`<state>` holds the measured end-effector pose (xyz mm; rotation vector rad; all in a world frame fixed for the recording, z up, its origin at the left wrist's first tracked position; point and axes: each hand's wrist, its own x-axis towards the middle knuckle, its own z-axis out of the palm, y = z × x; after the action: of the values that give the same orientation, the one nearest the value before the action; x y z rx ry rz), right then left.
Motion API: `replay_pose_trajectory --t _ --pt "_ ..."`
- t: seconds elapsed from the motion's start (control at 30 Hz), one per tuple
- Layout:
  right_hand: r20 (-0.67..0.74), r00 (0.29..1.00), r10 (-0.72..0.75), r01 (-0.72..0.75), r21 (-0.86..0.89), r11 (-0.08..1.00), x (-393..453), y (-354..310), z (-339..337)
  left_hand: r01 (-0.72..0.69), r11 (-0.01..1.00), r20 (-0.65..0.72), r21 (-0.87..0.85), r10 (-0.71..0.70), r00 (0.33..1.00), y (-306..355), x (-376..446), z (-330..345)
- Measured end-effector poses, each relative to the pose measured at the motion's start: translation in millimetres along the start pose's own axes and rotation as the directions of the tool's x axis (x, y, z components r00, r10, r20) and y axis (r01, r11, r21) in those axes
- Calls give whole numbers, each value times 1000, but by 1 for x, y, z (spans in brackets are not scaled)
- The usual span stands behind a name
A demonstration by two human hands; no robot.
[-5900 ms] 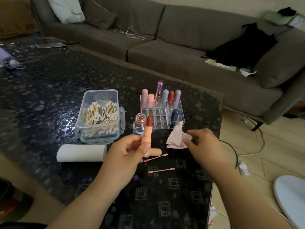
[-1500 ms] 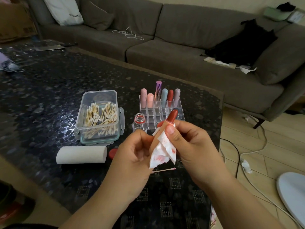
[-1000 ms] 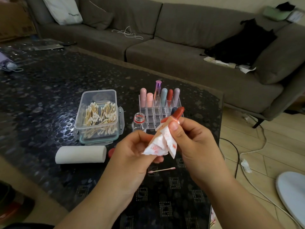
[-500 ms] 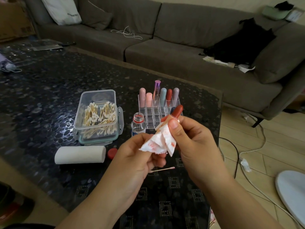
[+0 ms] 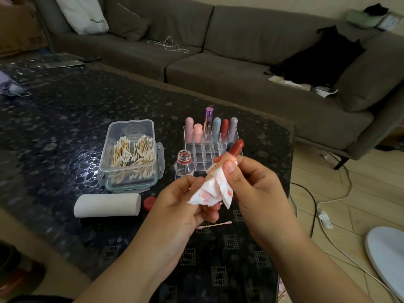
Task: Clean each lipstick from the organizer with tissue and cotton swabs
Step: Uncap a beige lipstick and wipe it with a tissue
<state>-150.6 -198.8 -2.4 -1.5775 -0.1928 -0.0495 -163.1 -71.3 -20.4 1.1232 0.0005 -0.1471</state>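
An uncapped lipstick (image 5: pixel 237 148) with a red tip and peach body is held tilted up to the right above the table. My right hand (image 5: pixel 255 189) pinches a red-stained white tissue (image 5: pixel 213 191) around its body. My left hand (image 5: pixel 181 206) grips the lipstick's lower end, mostly hidden by the tissue. Behind them stands the clear organizer (image 5: pixel 209 147) with several capped lipsticks in its back row. A plastic box of cotton swabs (image 5: pixel 131 154) sits to its left. One used swab (image 5: pixel 215 224) lies on the table under my hands.
A small open bottle (image 5: pixel 184 162) stands between the box and the organizer; its red cap (image 5: pixel 149 203) lies beside a tissue roll (image 5: pixel 107 204). The dark table (image 5: pixel 54 119) ends at right, above a floor with cables. A grey sofa (image 5: pixel 240 51) runs behind.
In the oldest frame my left hand held the lipstick alone and the tissue lay by the organizer. Now the tissue is wrapped round it; over the last second the lipstick has tilted further right.
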Motion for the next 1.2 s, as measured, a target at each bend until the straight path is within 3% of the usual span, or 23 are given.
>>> replay_pose_trajectory --t 0.2,0.3,0.43,0.77,1.0,1.2 --pt "-4 1000 15 -15 5 1000 0 5 3 -175 963 -41 205 187 982 2 1 -1" --pt "-11 1000 4 -4 0 1000 0 4 4 -132 980 -89 148 146 985 0 1 1" --pt "-17 1000 19 -19 13 1000 0 3 0 38 999 6 -6 -38 999 -1 3 -2" --pt "-11 1000 20 -20 43 999 -1 9 4 -154 972 -77 179 170 982 2 4 -5" --pt "-25 1000 17 -16 39 999 0 6 0 60 998 38 22 -61 997 3 2 -3" --pt "-37 999 23 -20 74 997 -2 10 2 -134 980 -47 145 142 989 4 3 -5"
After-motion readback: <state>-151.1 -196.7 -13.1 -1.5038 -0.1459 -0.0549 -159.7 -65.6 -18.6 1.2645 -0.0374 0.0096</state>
